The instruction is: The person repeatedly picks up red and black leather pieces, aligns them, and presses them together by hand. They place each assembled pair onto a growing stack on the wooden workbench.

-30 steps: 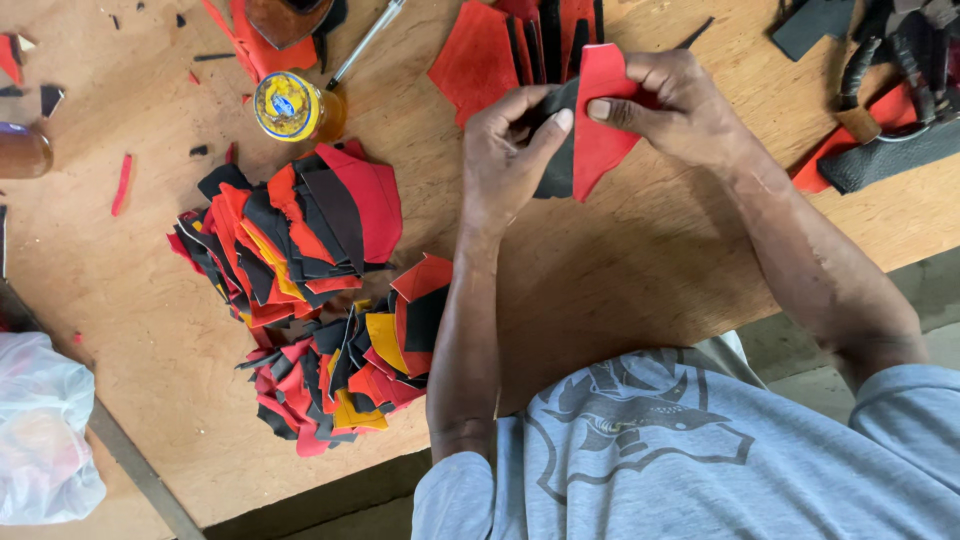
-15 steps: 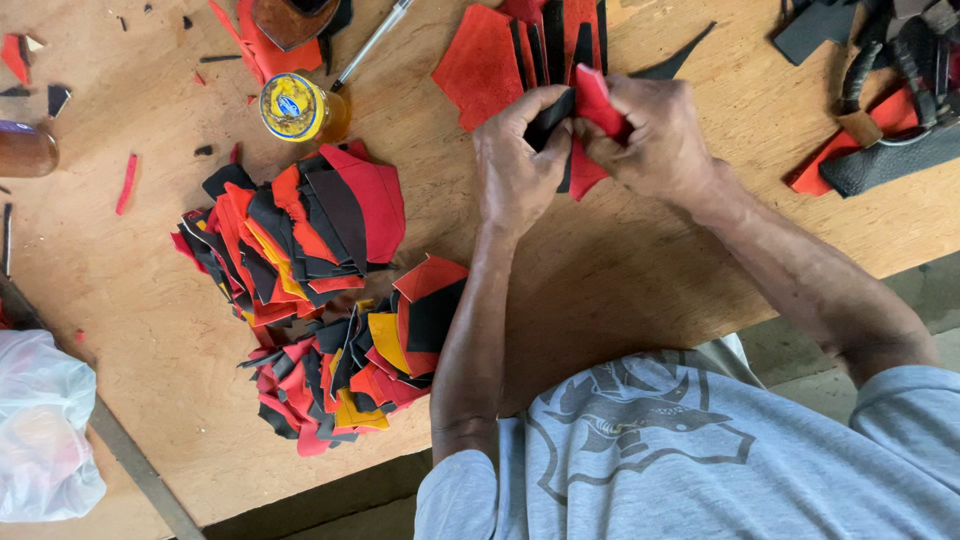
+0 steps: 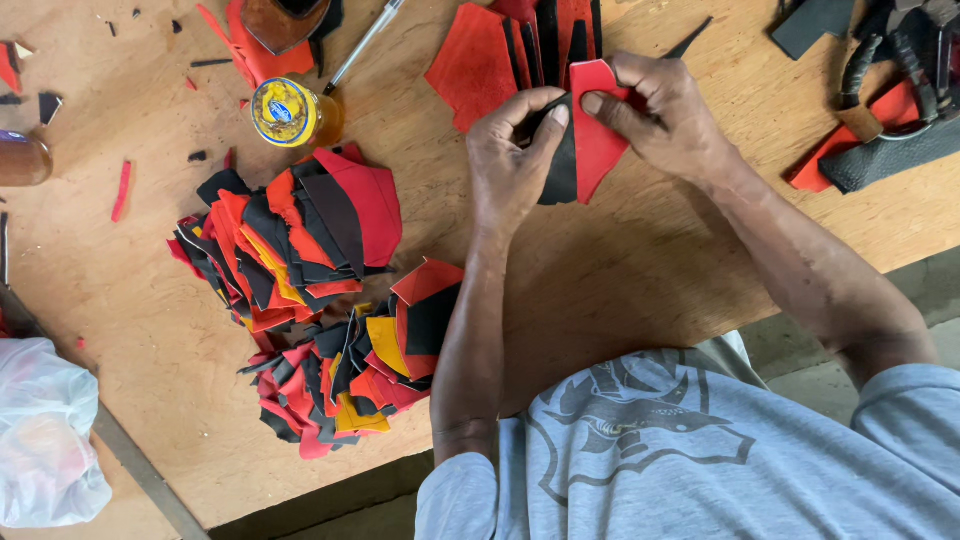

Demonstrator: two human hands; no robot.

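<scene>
Head view looks straight down on your plywood workbench (image 3: 640,290), its surface matte, scuffed and flecked with small offcuts. Your left hand (image 3: 510,165) and right hand (image 3: 665,115) meet above the far middle of the bench, and between them you hold a red piece (image 3: 598,140) and a black piece (image 3: 562,170), both thin, flat and suede-like, with straight cut edges tapering to a point at the bottom. The black piece lies against the left edge of the red one, partly overlapping it. Your left thumb and forefinger are pinched shut on the black piece near its top; your right thumb presses on the upper part of the red piece, the other fingers curled behind it, so how they grip the back is hidden. Just beyond your hands lies a row of red and black cut pieces (image 3: 480,65), cut off by the top edge. To the left sits a heaped pile of scraps (image 3: 300,250) in red, black and yellow, layered like overlapping scales, with a second, lower heap (image 3: 360,370) nearer you. A small round tin with a yellow lid (image 3: 285,112) stands beside a slim metal tool (image 3: 362,45). At the far right, dark straps and a buckle (image 3: 890,90) are hard to make out. A crumpled white plastic bag (image 3: 45,440) sits at the lower left, partly out of frame.
</scene>
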